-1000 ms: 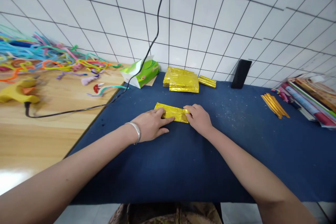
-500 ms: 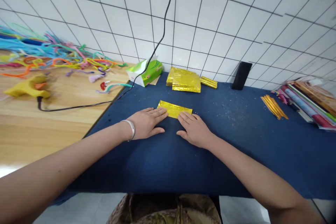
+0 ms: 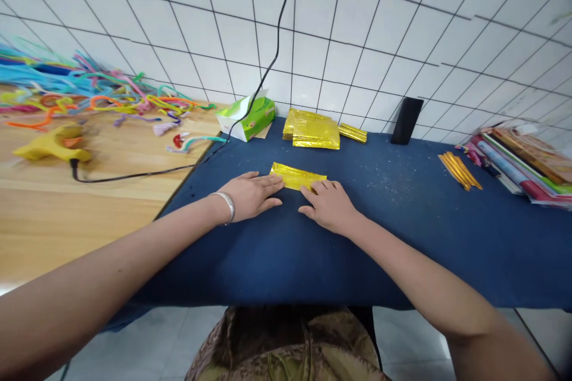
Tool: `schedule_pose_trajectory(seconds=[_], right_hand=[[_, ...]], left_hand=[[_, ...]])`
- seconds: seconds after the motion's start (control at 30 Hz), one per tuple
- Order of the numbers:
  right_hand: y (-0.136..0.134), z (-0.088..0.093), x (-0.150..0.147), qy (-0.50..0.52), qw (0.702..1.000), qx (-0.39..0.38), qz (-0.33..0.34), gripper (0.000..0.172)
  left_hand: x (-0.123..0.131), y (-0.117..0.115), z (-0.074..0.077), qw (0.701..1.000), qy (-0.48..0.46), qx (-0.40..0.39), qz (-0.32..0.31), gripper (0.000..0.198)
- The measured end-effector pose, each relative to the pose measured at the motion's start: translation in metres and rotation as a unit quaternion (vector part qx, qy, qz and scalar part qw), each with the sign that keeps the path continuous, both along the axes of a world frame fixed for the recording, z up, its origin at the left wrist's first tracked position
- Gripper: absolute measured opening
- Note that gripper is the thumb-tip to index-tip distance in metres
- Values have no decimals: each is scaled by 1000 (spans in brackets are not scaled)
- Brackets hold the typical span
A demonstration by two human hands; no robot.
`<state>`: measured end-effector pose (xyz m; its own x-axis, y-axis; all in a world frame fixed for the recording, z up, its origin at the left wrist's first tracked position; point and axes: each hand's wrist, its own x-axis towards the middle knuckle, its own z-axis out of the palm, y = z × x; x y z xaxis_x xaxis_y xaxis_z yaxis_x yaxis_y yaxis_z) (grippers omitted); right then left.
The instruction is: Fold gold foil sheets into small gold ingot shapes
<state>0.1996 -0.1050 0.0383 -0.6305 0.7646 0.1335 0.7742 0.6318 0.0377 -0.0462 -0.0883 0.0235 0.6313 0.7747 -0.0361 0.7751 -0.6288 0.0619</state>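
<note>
In the head view, a shiny yellow rectangular foil strip point(image 3: 295, 178), nearer the wearer than the flat yellow foil stack point(image 3: 316, 133), could skew or crease if the spread left hand point(image 3: 250, 197) and bent-fingered right hand point(image 3: 329, 205), pinching or not unclear, press unevenly.

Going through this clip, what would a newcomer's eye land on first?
Probably the shiny gold sheet on the dark blue cloth, with the left hand and right hand at its two ends. Next, the bright tangle of fuzzy strips along the wall at the far left, with a yellow corded tool nearer on the wooden surface.
</note>
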Motion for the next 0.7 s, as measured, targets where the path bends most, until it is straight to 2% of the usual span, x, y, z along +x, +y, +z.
schedule_pose_trajectory(seconds=[0.17,0.33,0.47,0.57,0.7], right_hand=[[-11,-2,24,3,1000,-9,-15,50],[-18,-6,31,-4,1000,-11,-18,54],[-17,2,33,-14,999,-36,-16,54],[-10,14,22,7,998,-61,-7,55],[7,19,-14,84,994,-64,-20,64]], left_hand=[[-11,-1,3,1000,-4,-12,-1,57],[-19,-5,-1,1000,-9,-1,1,56],[-19,-4,2,1000,-18,15,-4,53],[-12,1,9,999,-29,37,-11,49],[12,14,8,992,-69,99,19,48]])
